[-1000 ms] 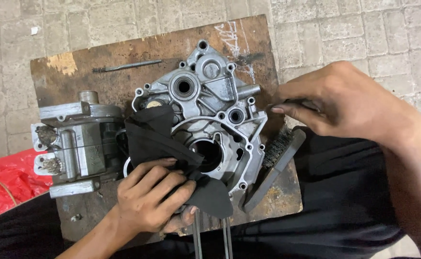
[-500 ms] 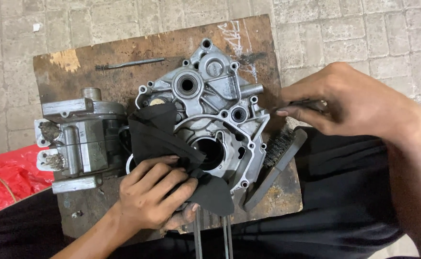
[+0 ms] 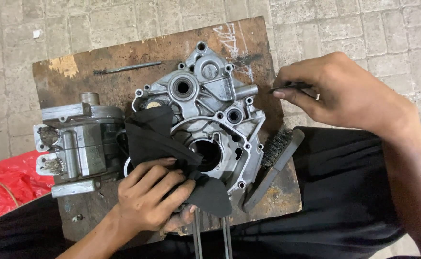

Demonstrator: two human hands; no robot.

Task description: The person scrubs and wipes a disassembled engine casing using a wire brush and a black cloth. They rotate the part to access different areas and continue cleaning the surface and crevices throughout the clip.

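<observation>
A grey aluminium engine crankcase half (image 3: pixel 210 115) lies on a worn wooden board (image 3: pixel 85 72). My left hand (image 3: pixel 153 196) presses a black cloth (image 3: pixel 157 139) against the case's lower left edge, fingers closed on the cloth. My right hand (image 3: pixel 340 91) hovers just right of the case, pinching a thin dark metal tool (image 3: pixel 287 87) whose tip points at the case's right side. A wire brush (image 3: pixel 272 168) lies on the board by the case's lower right corner.
A second engine part, a grey cylinder block (image 3: pixel 76 144), sits at the board's left edge. A thin metal rod (image 3: pixel 126 68) lies near the board's far edge. A red plastic bag (image 3: pixel 4 187) is on the paved floor at left. Two metal rods (image 3: pixel 210 237) stick out below the case.
My right hand has lifted slightly up and away from the wire brush, holding the thin tool beside the case. My left hand and the cloth stay in place.
</observation>
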